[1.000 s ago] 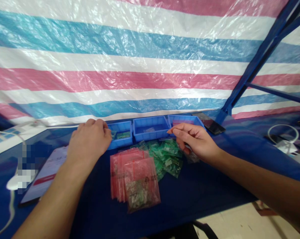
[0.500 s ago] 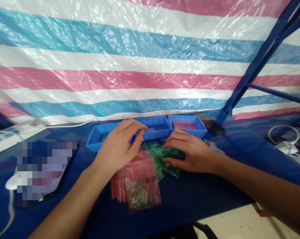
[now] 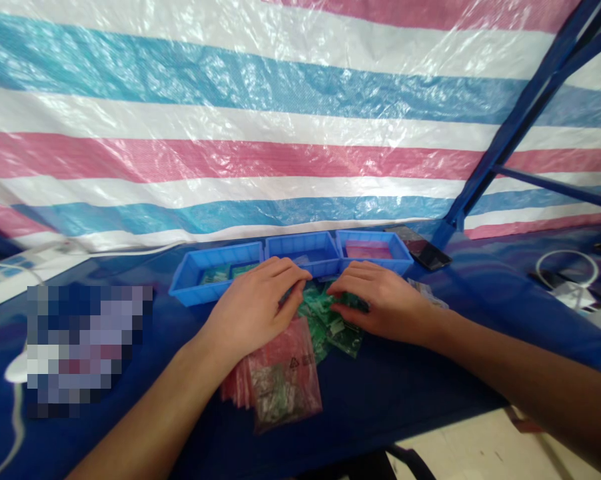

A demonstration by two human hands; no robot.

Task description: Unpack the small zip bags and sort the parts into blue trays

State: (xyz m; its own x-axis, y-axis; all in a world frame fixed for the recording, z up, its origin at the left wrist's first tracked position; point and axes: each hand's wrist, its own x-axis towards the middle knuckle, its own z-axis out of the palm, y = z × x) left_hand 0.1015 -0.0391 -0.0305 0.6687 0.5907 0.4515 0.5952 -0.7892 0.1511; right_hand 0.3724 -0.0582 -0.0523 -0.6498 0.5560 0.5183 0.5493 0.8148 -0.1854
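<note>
My left hand is above the upper edge of a fanned stack of pink plastic zip bags. Its thumb and fingertips come together in a pinch; whatever they may hold is hidden. The top pink bag has small green and silvery contents at its lower end. My right hand curves over a loose pile of small green plastic packets, thumb and fingers apart. Green packets show in that gap, none plainly gripped. The pile lies between both hands, just right of the pink stack.
Behind the hands stand three blue bins: the left bin holds green packets, the middle bin some clear plastic, the right bin pink bags. A dark phone-like slab lies beyond. At left are a pixelated object and a white cable.
My left hand has moved slightly right and toward me, away from the bins, uncovering the left bin's packets. My right hand has barely shifted over the green pile.
</note>
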